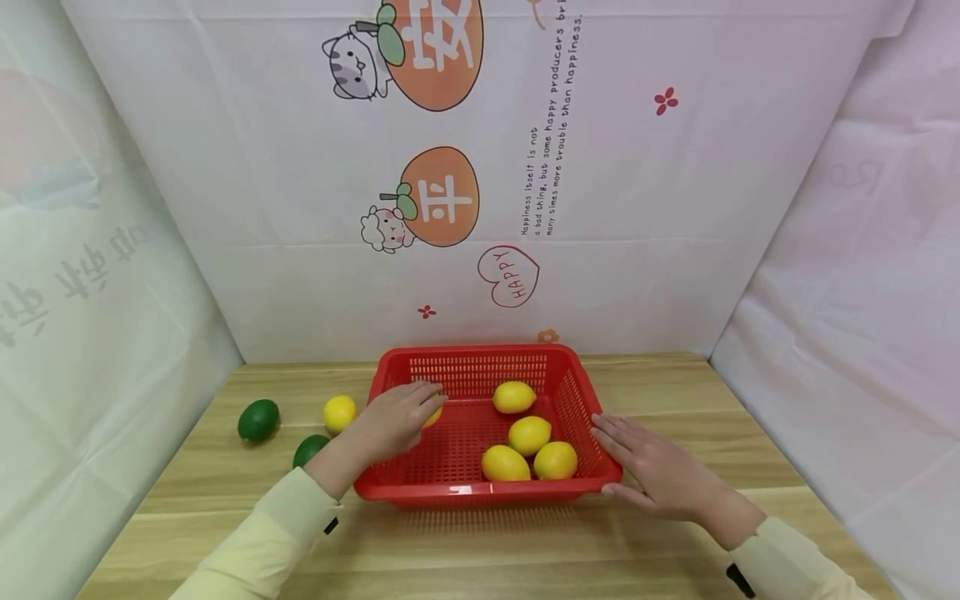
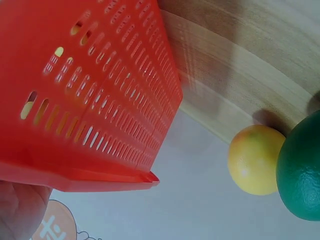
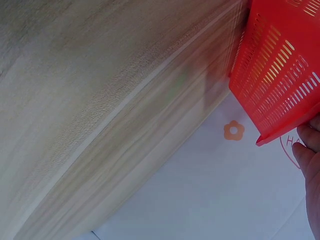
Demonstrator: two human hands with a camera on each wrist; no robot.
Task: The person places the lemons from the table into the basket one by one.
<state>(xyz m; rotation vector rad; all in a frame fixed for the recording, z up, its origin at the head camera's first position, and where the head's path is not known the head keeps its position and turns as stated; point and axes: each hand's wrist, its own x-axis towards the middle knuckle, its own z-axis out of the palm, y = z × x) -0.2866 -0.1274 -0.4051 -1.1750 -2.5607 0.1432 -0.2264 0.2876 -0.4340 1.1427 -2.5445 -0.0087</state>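
Broadly, note a white printed backdrop (image 1: 615,217) behind a wood-grained tabletop (image 1: 187,517). Set thereon, a red slotted basket (image 1: 397,493), long axis running left to right. Next in size, compare both hands. Right hand (image 1: 652,465): fingers nearly straight against the basket's right rim, thumb apart at the front corner. Left hand (image 1: 397,418): extended over the left wall, fingers bent around a held yellow fruit (image 1: 432,418); thumb hidden, contact with the basket floor impossible to tell. Left of the basket, a far green fruit (image 1: 258,421) and a near green fruit (image 1: 309,451), the latter partly covered by the left forearm. Lastly, four lemons (image 1: 529,436) in the basket's right half, and a loose yellow fruit (image 1: 340,412) just outside the left wall. Key relation: held yellow fruit inside the rim, left of the four lemons; long axis not discernible; left hand nearer to all loose fruit.
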